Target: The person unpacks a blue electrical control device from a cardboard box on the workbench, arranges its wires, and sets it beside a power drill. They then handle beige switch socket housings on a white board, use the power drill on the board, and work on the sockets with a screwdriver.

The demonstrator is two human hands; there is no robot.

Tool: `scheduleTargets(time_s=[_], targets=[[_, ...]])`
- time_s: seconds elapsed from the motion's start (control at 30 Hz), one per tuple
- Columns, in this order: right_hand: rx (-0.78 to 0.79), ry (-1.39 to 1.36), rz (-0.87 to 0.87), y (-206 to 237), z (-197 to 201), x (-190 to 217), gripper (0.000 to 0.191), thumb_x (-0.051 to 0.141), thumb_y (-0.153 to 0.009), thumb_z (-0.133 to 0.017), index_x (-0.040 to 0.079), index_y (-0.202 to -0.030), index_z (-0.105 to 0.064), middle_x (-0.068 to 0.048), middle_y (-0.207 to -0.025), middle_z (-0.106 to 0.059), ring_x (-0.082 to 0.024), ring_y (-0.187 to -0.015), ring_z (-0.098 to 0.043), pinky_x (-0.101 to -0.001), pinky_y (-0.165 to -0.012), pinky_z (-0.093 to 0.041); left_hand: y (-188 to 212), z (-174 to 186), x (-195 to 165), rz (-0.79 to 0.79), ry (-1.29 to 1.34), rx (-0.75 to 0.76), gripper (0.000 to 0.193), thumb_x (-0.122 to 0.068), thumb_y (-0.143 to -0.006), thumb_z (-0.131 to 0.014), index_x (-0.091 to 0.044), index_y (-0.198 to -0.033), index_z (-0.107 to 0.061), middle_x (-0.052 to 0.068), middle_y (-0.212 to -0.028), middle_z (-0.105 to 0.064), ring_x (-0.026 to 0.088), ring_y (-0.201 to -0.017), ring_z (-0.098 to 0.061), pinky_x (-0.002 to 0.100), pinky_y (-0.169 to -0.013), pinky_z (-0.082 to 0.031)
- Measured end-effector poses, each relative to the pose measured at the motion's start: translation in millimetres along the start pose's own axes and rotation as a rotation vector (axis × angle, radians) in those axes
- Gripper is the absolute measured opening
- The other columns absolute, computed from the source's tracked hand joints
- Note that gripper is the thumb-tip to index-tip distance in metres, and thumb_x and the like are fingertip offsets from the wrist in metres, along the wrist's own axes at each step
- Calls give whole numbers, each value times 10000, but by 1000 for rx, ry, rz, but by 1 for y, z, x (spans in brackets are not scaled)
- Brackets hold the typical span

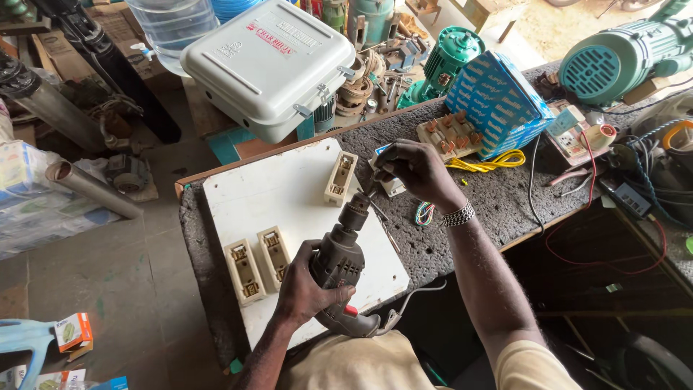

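1. Left hand (307,285): its grip is wrapped tight around the body and handle of a grey electric drill (341,271), fingers fully curled over the housing. It carries the tool's weight.

2. Right hand (413,167): fingertips are pinched together at the nose of the drill, on or about the chuck (355,211) and a thin dark piece there. Whether that piece is a bit or a key cannot be told. The grip is nearly shut, pinching only that small part.

3. Position of the drill: it is held above the near right part of a white board (289,195), which lies flat on the dark, rough worktop (498,198). Whether the drill touches the board cannot be told.

4. Axis and heading: the drill's long axis runs from the handle, near the person's body, up and away to the chuck. The nose points away from the person and slightly to the right, toward the right hand. The red trigger region sits at the lower end, by the left hand.

5. Key relation: the chuck lies directly beyond the left hand along the tool's axis, and just below the right hand's fingertips. The right hand is the nearer to the chuck; the left hand is at the opposite end.

6. Surroundings: two cream fuse holders (258,261) lie side by side on the board to the left of the left hand. A third one (341,177) lies farther up the board. A blue box (498,105) and a yellow wire (491,162) sit beyond the right hand.
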State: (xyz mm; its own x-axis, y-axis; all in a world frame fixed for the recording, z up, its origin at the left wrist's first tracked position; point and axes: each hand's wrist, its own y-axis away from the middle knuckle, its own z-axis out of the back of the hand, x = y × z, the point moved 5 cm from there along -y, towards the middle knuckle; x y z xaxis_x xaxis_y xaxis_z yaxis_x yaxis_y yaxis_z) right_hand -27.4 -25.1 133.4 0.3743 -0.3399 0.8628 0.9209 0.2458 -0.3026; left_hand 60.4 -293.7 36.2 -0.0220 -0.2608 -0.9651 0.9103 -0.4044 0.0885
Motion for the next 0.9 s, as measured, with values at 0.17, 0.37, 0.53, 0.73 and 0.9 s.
scheduleTargets(time_s=[0.17, 0.37, 0.53, 0.73, 0.9], targets=[[-11, 124, 44, 2, -17, 28, 80, -3, -993, -627, 11, -1033, -695, -55, -961, -703, -150, -904, -779, -276, -779, -649, 16, 17, -2, -22, 19, 24, 892, -331, -513, -986, -45, -1236, -550, 96, -1005, -770, 199, -918, -769, 358, -861, -631], [27, 344, 134, 3, -35, 62, 73, -3, -976, -657, 23, -1023, -707, -64, -925, -716, -169, -844, -754, -289, -744, -617, 32, 32, 2, 5, -14, 50, 877, -325, -515, -976, -60, -1240, -559, 87, -1011, -776, 199, -927, -777, 351, -866, -632], [-36, 269, 4, 10, -43, 70, 101, -21, -972, -621, 23, -1011, -703, -71, -929, -709, -158, -864, -771, -284, -743, -641, 46, 38, 7, -27, 24, 72, 947, -446, -504, -978, -55, -1247, -540, 91, -1023, -758, 211, -953, -771, 364, -890, -642], [-4, 244, -24, 19, -59, 71, 101, -15, -980, -611, 15, -1018, -700, -76, -942, -745, -158, -900, -780, -299, -789, -649, 60, 42, 10, 30, 62, 103, 997, -539, -483, -953, -65, -1254, -535, 93, -1022, -747, 217, -957, -769, 368, -893, -651], [95, 367, 100, 22, -51, 72, 132, -27, -968, -594, 14, -1016, -710, -62, -916, -756, -155, -868, -770, -299, -767, -633, 67, 38, 4, 21, 51, 95, 982, -515, -494, -960, -68, -1252, -524, 82, -1024, -756, 206, -954, -772, 367, -900, -642]])
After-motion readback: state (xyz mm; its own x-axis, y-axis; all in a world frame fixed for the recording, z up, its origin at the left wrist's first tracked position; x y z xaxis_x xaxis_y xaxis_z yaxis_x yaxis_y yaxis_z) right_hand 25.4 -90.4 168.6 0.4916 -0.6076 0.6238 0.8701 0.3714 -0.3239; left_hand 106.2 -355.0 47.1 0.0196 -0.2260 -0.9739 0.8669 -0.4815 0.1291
